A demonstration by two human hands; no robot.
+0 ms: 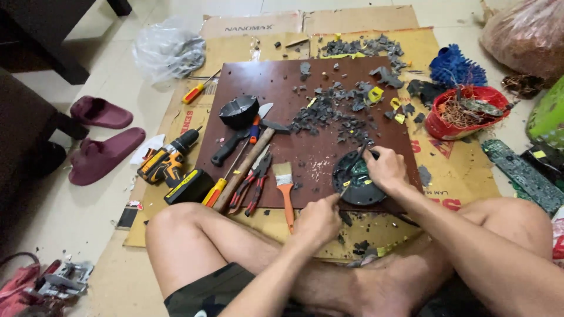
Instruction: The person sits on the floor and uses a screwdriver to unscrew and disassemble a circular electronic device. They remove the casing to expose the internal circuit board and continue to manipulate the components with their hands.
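Cardboard sheets (176, 126), flattened and tan with red printing, cover the pale tiled floor (59, 217) where I sit cross-legged, and a dark brown square board (305, 152) lies on top of them as my work surface. Grey broken plastic fragments (338, 114) are scattered over the far half of the board and spill onto the cardboard beyond it.

My left hand (317, 222) is closed around a thin tool (336, 197) whose tip points at the round black device with a green circuit board inside (358, 179), which sits at the near right edge of the board. My right hand (385, 167) rests on that device, fingers curled shut on a slim dark tool (359, 154).

Along the board's left side lie a wooden-handled hammer (247, 167), red-handled pliers (252, 182), an orange-handled paintbrush (285, 188) and a black domed cover (238, 111). A yellow and black cordless drill (167, 158) lies on the cardboard just left of the board.

Two maroon slippers (100, 135) lie on the floor to the left. A red bowl of tangled wires (464, 111) stands to the right, with a blue bristly brush (455, 67) behind it and a clear crumpled plastic bag (167, 50) at the far left.
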